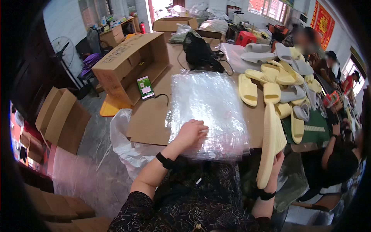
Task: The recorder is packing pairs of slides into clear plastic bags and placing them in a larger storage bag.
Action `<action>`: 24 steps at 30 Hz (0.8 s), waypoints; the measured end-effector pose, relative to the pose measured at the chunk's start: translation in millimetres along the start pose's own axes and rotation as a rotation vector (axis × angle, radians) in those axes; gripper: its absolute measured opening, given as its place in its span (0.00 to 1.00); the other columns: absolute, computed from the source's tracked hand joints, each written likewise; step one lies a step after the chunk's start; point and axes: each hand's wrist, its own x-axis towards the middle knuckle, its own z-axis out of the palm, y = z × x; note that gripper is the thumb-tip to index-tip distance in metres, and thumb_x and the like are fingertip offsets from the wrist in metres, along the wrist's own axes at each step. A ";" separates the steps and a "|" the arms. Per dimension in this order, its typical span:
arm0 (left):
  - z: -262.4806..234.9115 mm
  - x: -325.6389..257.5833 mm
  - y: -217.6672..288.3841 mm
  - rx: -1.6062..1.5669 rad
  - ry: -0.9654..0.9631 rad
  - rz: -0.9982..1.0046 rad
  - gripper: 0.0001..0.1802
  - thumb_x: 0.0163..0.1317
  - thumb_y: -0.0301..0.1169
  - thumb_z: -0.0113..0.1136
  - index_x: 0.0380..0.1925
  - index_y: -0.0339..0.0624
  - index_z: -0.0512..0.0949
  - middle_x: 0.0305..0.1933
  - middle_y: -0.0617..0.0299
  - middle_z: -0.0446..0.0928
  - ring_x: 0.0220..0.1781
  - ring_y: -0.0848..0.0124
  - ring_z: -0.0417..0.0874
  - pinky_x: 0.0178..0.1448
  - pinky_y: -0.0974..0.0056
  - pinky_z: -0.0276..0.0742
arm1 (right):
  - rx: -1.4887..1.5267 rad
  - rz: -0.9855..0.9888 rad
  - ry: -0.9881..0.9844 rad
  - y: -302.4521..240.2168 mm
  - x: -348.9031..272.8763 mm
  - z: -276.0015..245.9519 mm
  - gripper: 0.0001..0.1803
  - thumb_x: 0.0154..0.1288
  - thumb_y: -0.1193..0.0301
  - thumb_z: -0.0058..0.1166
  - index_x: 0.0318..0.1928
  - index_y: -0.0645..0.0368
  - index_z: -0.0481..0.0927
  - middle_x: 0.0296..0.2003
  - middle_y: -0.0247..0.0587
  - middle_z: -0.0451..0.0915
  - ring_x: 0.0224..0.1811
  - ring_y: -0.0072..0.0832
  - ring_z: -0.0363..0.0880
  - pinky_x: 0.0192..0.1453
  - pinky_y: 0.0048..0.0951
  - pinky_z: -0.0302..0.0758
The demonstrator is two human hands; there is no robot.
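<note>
Two hands, both bare. The left hand rests on the stack of clear plastic bags, fingers half-curled; we cannot tell whether it pinches any film. The right hand grips the pale yellow slippers, seemingly a pair, near their lower end. Position: just beyond the stack's right edge, set on edge, long axis running roughly away from the body, near parallel to that edge. Nearer hand: the right, in contact; the left we place well apart, leftward. Beyond the slippers, we record one slipper heap.
</note>
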 end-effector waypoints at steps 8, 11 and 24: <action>6.3 16.5 3.4 -0.381 0.198 -0.334 0.15 0.68 0.38 0.57 0.39 0.38 0.85 0.36 0.49 0.84 0.37 0.52 0.83 0.44 0.57 0.77 | -0.101 -0.087 0.049 2.2 -8.4 3.0 0.16 0.71 0.74 0.56 0.55 0.70 0.77 0.47 0.38 0.83 0.47 0.21 0.81 0.51 0.23 0.75; 6.5 17.9 -0.2 -0.476 0.149 -0.482 0.16 0.66 0.41 0.58 0.40 0.40 0.86 0.38 0.50 0.84 0.39 0.54 0.83 0.45 0.57 0.78 | -0.400 -0.151 0.046 -17.8 -12.3 25.5 0.11 0.70 0.72 0.59 0.47 0.67 0.80 0.36 0.30 0.82 0.35 0.16 0.76 0.41 0.21 0.73; 19.4 6.7 8.0 -0.218 0.261 -0.209 0.13 0.61 0.39 0.63 0.43 0.47 0.85 0.50 0.55 0.83 0.54 0.55 0.81 0.57 0.55 0.78 | -0.565 -0.222 0.104 -21.1 -12.9 32.4 0.12 0.66 0.69 0.63 0.36 0.68 0.79 0.21 0.32 0.76 0.25 0.14 0.69 0.29 0.24 0.68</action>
